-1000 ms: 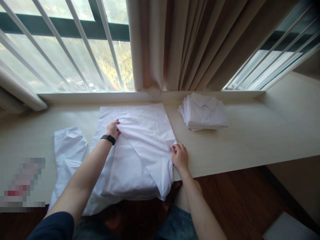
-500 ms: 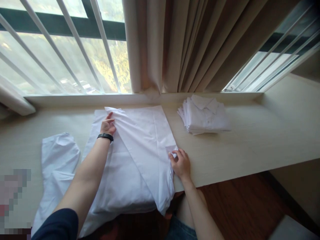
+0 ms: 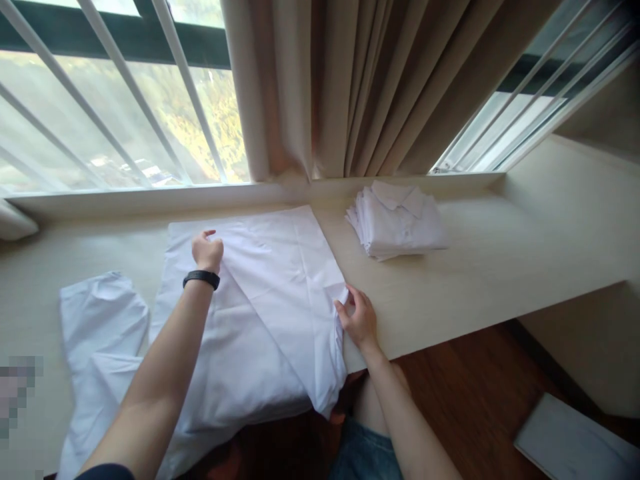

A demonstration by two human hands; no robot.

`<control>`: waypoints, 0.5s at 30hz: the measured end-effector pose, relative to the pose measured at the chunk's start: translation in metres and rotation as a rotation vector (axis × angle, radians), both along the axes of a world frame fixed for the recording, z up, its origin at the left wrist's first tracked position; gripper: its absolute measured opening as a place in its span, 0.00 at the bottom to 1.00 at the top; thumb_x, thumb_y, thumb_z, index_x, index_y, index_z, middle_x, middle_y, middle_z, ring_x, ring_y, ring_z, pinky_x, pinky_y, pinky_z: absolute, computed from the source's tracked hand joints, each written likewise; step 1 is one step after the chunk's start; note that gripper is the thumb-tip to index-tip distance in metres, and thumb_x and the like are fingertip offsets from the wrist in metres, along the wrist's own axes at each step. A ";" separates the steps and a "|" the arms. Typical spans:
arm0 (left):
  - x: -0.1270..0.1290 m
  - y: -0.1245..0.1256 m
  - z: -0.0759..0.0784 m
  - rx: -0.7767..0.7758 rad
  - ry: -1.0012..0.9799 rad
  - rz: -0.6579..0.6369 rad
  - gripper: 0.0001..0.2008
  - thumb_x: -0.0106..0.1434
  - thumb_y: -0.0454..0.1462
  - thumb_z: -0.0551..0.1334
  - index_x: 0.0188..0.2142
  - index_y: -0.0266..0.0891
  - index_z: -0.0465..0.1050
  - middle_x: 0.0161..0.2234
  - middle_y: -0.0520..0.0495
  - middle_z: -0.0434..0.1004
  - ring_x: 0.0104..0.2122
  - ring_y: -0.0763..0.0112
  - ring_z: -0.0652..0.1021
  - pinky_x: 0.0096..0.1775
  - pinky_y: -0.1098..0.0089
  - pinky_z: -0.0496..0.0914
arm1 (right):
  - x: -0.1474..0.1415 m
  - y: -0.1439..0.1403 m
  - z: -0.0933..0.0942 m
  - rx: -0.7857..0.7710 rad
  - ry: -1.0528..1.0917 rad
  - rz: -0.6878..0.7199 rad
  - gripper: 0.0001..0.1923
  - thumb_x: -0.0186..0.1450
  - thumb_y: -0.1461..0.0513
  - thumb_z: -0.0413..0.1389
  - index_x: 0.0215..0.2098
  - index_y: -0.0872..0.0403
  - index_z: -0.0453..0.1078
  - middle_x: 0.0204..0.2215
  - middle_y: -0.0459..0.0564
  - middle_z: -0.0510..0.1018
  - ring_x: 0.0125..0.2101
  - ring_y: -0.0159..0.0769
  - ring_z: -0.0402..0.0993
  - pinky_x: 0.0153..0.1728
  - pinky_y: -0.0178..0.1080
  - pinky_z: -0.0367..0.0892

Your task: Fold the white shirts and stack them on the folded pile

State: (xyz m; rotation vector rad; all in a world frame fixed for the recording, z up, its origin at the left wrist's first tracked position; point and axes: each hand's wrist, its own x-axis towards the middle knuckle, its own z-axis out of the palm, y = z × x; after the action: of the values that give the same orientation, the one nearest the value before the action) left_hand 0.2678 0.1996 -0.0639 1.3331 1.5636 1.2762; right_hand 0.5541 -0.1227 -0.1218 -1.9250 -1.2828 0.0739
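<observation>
Two hands: left hand [image 3: 207, 251] curled on one big white cloth shirt [image 3: 260, 313], mid frame; right hand [image 3: 358, 320] pinching its edge.
One stack: folded white shirts [image 3: 396, 220], upper right.

Barred windows [image 3: 100, 127], beige curtain [image 3: 360, 80], pale counter [image 3: 500, 253], dark wood floor [image 3: 475, 387]

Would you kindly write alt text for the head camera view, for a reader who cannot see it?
Two bare hands fold a white shirt on a pale wooden ledge below a barred window: the left hand grips cloth near the top, the right hand pinches the right edge. A stack of folded white shirts sits to the right, beige curtains behind.
</observation>
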 end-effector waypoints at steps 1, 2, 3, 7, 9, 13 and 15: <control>0.002 -0.026 0.003 0.109 0.170 -0.042 0.16 0.49 0.28 0.61 0.40 0.39 0.74 0.46 0.39 0.73 0.57 0.51 0.70 0.62 0.52 0.62 | 0.001 0.001 0.001 0.009 0.027 -0.009 0.27 0.66 0.49 0.56 0.57 0.56 0.68 0.49 0.59 0.77 0.44 0.44 0.73 0.50 0.46 0.69; 0.004 -0.056 0.005 0.191 0.296 -0.125 0.16 0.51 0.29 0.61 0.41 0.39 0.75 0.51 0.39 0.73 0.59 0.50 0.69 0.63 0.51 0.60 | 0.002 0.002 0.003 0.018 0.056 -0.018 0.26 0.66 0.49 0.56 0.56 0.57 0.69 0.47 0.59 0.78 0.42 0.43 0.74 0.48 0.45 0.69; 0.006 -0.091 0.005 0.247 0.386 -0.230 0.16 0.54 0.30 0.60 0.44 0.40 0.76 0.55 0.39 0.72 0.59 0.50 0.69 0.63 0.51 0.60 | 0.002 0.002 0.005 0.027 0.084 -0.027 0.24 0.66 0.49 0.56 0.53 0.57 0.69 0.45 0.58 0.78 0.40 0.42 0.74 0.46 0.44 0.70; 0.005 -0.230 -0.006 0.290 0.703 -0.420 0.22 0.65 0.36 0.57 0.58 0.48 0.72 0.66 0.42 0.64 0.69 0.48 0.57 0.67 0.44 0.49 | -0.012 -0.023 0.019 0.072 0.115 -0.168 0.18 0.68 0.49 0.51 0.40 0.55 0.71 0.37 0.56 0.79 0.35 0.40 0.73 0.42 0.41 0.69; -0.001 -0.276 -0.014 0.245 0.833 -0.467 0.24 0.69 0.40 0.55 0.64 0.51 0.67 0.69 0.45 0.58 0.71 0.48 0.52 0.67 0.40 0.42 | -0.034 -0.057 0.024 0.053 0.137 -0.270 0.19 0.70 0.49 0.48 0.36 0.54 0.70 0.34 0.56 0.79 0.34 0.40 0.74 0.40 0.40 0.67; -0.010 -0.304 -0.024 0.176 0.985 -0.538 0.27 0.72 0.46 0.50 0.68 0.53 0.61 0.71 0.47 0.54 0.71 0.46 0.50 0.67 0.38 0.37 | -0.097 -0.139 0.021 -0.197 0.212 -0.241 0.20 0.71 0.46 0.49 0.36 0.52 0.69 0.31 0.53 0.80 0.30 0.40 0.76 0.31 0.36 0.63; -0.010 -0.302 -0.025 0.170 1.013 -0.537 0.27 0.72 0.47 0.49 0.69 0.52 0.59 0.71 0.47 0.53 0.71 0.46 0.50 0.67 0.38 0.37 | -0.120 -0.165 0.015 -0.326 0.174 -0.182 0.20 0.69 0.44 0.52 0.38 0.52 0.70 0.32 0.53 0.81 0.30 0.42 0.78 0.29 0.36 0.60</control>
State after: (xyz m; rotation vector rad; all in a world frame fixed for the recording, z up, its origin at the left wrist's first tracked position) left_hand 0.2577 -0.1026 -0.0885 2.5250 1.5000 0.3718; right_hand 0.4339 -0.2876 -0.1071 -2.2478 -1.0223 0.3691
